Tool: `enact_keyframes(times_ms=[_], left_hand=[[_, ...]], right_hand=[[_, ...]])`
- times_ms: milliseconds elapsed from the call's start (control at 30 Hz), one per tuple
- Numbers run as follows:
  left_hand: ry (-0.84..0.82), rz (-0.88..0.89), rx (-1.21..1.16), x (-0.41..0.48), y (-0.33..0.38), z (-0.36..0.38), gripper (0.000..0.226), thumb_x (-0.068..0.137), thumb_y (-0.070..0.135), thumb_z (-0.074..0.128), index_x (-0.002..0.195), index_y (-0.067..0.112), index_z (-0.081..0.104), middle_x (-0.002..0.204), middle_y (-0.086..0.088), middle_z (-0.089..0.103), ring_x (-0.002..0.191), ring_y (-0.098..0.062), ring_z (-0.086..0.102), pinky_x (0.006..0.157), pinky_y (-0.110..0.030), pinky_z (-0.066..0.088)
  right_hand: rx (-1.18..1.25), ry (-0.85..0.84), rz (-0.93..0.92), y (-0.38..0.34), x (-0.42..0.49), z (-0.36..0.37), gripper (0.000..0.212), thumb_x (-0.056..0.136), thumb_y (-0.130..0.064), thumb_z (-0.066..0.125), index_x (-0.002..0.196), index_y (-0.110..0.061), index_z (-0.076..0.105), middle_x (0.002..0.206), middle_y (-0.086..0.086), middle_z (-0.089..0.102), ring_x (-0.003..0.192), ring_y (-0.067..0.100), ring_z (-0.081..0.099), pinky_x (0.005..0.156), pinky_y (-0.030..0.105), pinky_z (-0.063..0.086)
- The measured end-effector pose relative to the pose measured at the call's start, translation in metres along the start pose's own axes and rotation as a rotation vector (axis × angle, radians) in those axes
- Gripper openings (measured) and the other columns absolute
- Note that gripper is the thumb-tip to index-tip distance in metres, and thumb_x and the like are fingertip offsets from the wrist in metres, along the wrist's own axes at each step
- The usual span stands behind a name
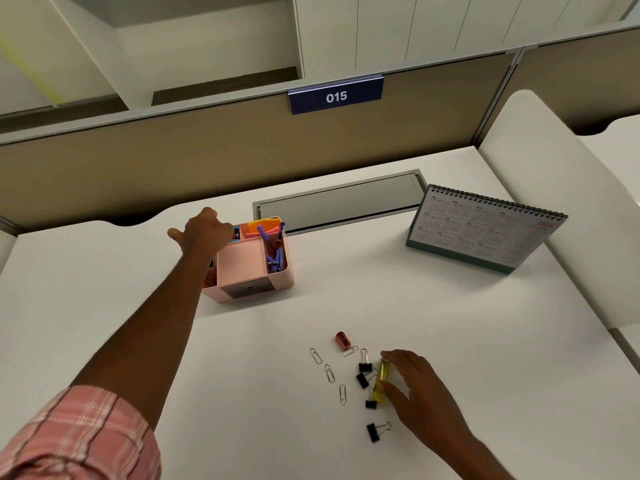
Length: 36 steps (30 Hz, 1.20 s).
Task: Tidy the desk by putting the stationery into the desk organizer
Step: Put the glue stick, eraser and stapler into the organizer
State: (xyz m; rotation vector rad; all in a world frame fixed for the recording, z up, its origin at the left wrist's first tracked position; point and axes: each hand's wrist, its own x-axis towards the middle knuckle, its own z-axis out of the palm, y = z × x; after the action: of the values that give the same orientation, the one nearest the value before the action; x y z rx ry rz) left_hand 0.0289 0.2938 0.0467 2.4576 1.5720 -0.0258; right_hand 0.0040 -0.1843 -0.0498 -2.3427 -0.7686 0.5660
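The pink desk organizer (248,285) stands mid-desk and holds purple pens (281,231), orange notes (263,224) and a purple clip (275,260). My left hand (204,230) reaches over its back left corner, fingers curled beside a small blue item (236,233); a grip is not visible. Near the front, my right hand (415,386) pinches a yellow oblong item (382,379) between fingers and thumb, still on the desk. Around it lie a red sharpener (343,340), several paper clips (329,373) and several black binder clips (373,432).
A desk calendar (485,230) stands at the right rear. A grey cable flap (339,202) is set into the white desk (104,289) behind the organizer. A beige partition with a "015" sign (336,97) closes the back. A white side panel (554,168) borders the right.
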Motion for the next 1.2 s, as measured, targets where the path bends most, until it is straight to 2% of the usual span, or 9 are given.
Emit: enact_keyframes(times_ms=[100,167,267,400,533,767,867,1000,1200], left_hand=[[0.179,0.013,-0.102,-0.018,0.004,-0.003,0.036,0.099,0.031,0.058,0.133,0.02,0.061,0.113,-0.016,0.073,0.118,-0.035,0.06,0.102,-0.047,0.027],[0.285,0.064,-0.185,-0.038,0.007,-0.002,0.033,0.098,0.035,0.053,0.128,0.027,0.062,0.103,-0.013,0.075,0.11,-0.035,0.061,0.089,-0.044,0.027],[0.347,0.192,-0.345,-0.092,0.011,-0.001,0.03,0.097,0.028,0.047,0.119,0.029,0.067,0.093,-0.009,0.075,0.093,-0.034,0.065,0.087,-0.04,0.038],[-0.066,0.302,-0.721,-0.188,0.011,0.021,0.024,0.1,0.015,0.055,0.11,0.026,0.074,0.095,0.005,0.076,0.081,-0.013,0.069,0.069,-0.025,0.048],[-0.438,0.212,-0.838,-0.255,-0.004,0.059,0.02,0.093,0.013,0.066,0.096,0.029,0.078,0.084,0.007,0.079,0.073,-0.013,0.075,0.073,-0.034,0.062],[-0.654,0.093,-0.842,-0.305,-0.012,0.084,0.013,0.089,0.03,0.079,0.102,0.03,0.079,0.092,0.005,0.079,0.081,-0.01,0.077,0.086,-0.038,0.064],[-0.667,0.091,-0.898,-0.309,-0.012,0.082,0.024,0.086,0.038,0.082,0.109,0.034,0.078,0.099,0.008,0.079,0.092,-0.011,0.077,0.086,-0.035,0.065],[-0.572,0.031,-1.051,-0.301,-0.017,0.067,0.023,0.092,0.024,0.079,0.113,0.03,0.075,0.096,0.007,0.08,0.089,-0.013,0.078,0.078,-0.026,0.064],[-0.336,-0.079,-1.11,-0.254,-0.039,0.04,0.025,0.094,0.03,0.077,0.119,0.027,0.074,0.107,0.005,0.079,0.097,-0.017,0.076,0.086,-0.033,0.065]], right_hand=[[-0.044,-0.079,0.007,0.002,-0.007,0.002,0.071,0.089,-0.056,0.068,0.151,-0.04,0.036,0.139,-0.03,0.032,0.124,-0.002,0.045,0.086,0.011,0.046],[-0.093,-0.086,-0.01,0.002,-0.009,0.005,0.075,0.089,-0.057,0.067,0.153,-0.036,0.035,0.146,-0.022,0.035,0.134,0.003,0.041,0.093,0.014,0.046],[-0.144,-0.077,-0.06,0.001,-0.007,0.009,0.072,0.091,-0.056,0.064,0.153,-0.032,0.037,0.152,-0.013,0.041,0.14,0.009,0.041,0.099,0.022,0.048],[-0.179,-0.095,-0.094,-0.001,-0.006,0.012,0.076,0.091,-0.064,0.054,0.156,-0.029,0.034,0.158,-0.013,0.036,0.145,0.01,0.037,0.105,0.024,0.046],[-0.196,-0.129,-0.109,-0.003,-0.008,0.01,0.085,0.091,-0.056,0.062,0.161,-0.03,0.021,0.162,-0.013,0.028,0.149,0.01,0.03,0.112,0.024,0.039],[-0.109,-0.04,-0.165,-0.014,-0.008,0.01,0.08,0.091,-0.046,0.066,0.159,-0.028,0.027,0.158,-0.01,0.035,0.144,0.01,0.037,0.109,0.021,0.04],[0.033,-0.006,-0.237,-0.033,-0.002,0.009,0.077,0.093,-0.044,0.069,0.158,-0.029,0.031,0.158,-0.016,0.036,0.145,0.002,0.035,0.114,0.023,0.04],[0.119,0.012,-0.335,-0.068,0.019,0.014,0.073,0.096,-0.041,0.068,0.158,-0.03,0.031,0.162,-0.02,0.029,0.148,-0.002,0.03,0.118,0.023,0.035],[0.209,-0.054,-0.438,-0.133,0.077,0.025,0.063,0.091,-0.03,0.077,0.148,-0.024,0.05,0.158,-0.006,0.043,0.136,0.01,0.05,0.101,0.024,0.054]])
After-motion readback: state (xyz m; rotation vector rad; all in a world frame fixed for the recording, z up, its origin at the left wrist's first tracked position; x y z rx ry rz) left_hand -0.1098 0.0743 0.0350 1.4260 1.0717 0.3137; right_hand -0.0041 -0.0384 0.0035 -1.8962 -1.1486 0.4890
